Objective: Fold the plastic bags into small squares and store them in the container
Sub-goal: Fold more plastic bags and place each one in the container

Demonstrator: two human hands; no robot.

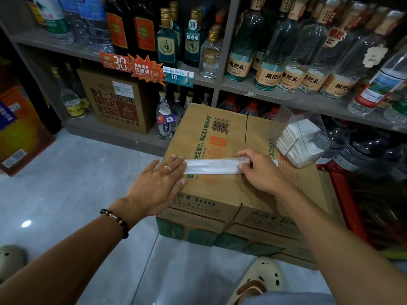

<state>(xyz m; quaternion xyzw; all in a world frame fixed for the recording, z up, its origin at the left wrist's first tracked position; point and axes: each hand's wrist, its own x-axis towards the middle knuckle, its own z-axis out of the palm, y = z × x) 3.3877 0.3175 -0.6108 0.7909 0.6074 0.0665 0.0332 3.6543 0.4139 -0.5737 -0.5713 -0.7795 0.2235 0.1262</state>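
I am flattening a thin, translucent white plastic bag [212, 166], already folded into a long narrow strip, across the top of a brown cardboard carton [229, 128]. My left hand [157, 186] is lying released, straight fingers pressing the strip's left end; my right hand [256, 167] is pinching the right end. To fold well, I should be keeping the strip taut and edges aligned before turning it toward the clear plastic container [300, 137] just beside, on the carton.

Bag folded to a strip, container half full

We see the plastic bag [212, 166] lying flat between our hands; the clear container [300, 137] of folded squares sits beyond our right hand [256, 170].
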